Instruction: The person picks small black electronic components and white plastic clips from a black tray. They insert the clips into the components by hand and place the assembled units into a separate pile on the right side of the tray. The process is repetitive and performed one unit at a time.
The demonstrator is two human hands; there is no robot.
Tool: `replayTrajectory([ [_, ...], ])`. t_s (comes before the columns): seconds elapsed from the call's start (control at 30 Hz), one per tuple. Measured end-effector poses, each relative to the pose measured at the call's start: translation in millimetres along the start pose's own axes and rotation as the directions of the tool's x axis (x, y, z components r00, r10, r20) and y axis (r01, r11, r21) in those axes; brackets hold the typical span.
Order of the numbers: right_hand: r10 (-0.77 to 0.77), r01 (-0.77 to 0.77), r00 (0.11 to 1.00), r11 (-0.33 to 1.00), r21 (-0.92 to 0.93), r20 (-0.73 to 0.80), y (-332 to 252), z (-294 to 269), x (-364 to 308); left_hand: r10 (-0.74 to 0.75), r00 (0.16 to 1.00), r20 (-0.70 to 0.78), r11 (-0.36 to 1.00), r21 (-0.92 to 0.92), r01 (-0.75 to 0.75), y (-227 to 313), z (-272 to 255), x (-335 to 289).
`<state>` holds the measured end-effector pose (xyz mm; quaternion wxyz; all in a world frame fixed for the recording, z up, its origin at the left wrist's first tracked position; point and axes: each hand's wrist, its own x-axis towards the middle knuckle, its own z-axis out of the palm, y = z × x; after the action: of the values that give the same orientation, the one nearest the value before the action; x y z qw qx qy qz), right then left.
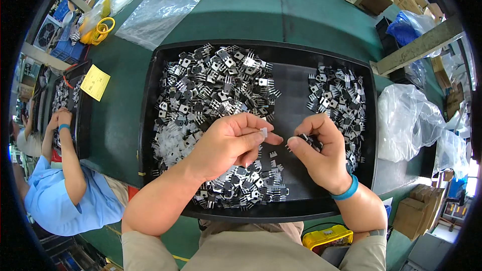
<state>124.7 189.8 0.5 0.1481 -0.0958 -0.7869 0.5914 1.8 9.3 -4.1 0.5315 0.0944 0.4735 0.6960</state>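
Over a black tray (293,88), my left hand (223,145) pinches a small whitish translucent piece (264,132) between thumb and fingertips. My right hand (324,155), with a blue band at the wrist, is closed round several black three-legged transistors (312,142). A gap separates the two hands. Loose transistors (216,83) with metal tabs fill the tray's left side. Beside my left forearm lies a heap of the whitish pieces (173,143). Another group of transistors (334,93) lies along the right side, partly behind my right hand.
A clear plastic bag (168,5) lies on the green table beyond the tray; another crumpled bag (409,120) is at the right. A yellow paper slip (95,83) lies to the left. There a co-worker in a blue shirt (70,198) handles parts in another tray (84,120).
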Motion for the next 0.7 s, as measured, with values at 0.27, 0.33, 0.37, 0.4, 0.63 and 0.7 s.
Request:
replayTrajectory([
  [0.27,0.197,-0.193,0.980,0.977,0.093,-0.030,-16,9,-9,-0.058,0.998,0.028,0.998,-0.006,0.058,2,2,-1],
  [0.33,0.084,-0.085,0.995,0.996,-0.036,-0.046,-16,8,-9,-0.063,0.997,0.054,0.998,-0.004,0.064,1,2,-1],
  [0.37,0.027,-0.032,0.998,0.994,-0.102,-0.049,-16,8,-9,-0.066,0.995,0.069,0.998,-0.002,0.066,1,1,-1],
  [0.4,-0.026,0.019,0.998,0.992,-0.126,-0.051,-15,8,-8,-0.068,0.994,0.084,0.998,0.001,0.069,0,1,-1],
  [0.63,-0.148,0.142,0.989,0.976,-0.165,-0.026,-12,10,-6,-0.075,0.991,0.108,0.997,0.013,0.074,0,2,-3],
  [0.7,-0.145,0.138,0.989,0.975,-0.172,-0.031,-12,10,-6,-0.086,0.989,0.123,0.996,0.011,0.086,-1,2,-3],
])
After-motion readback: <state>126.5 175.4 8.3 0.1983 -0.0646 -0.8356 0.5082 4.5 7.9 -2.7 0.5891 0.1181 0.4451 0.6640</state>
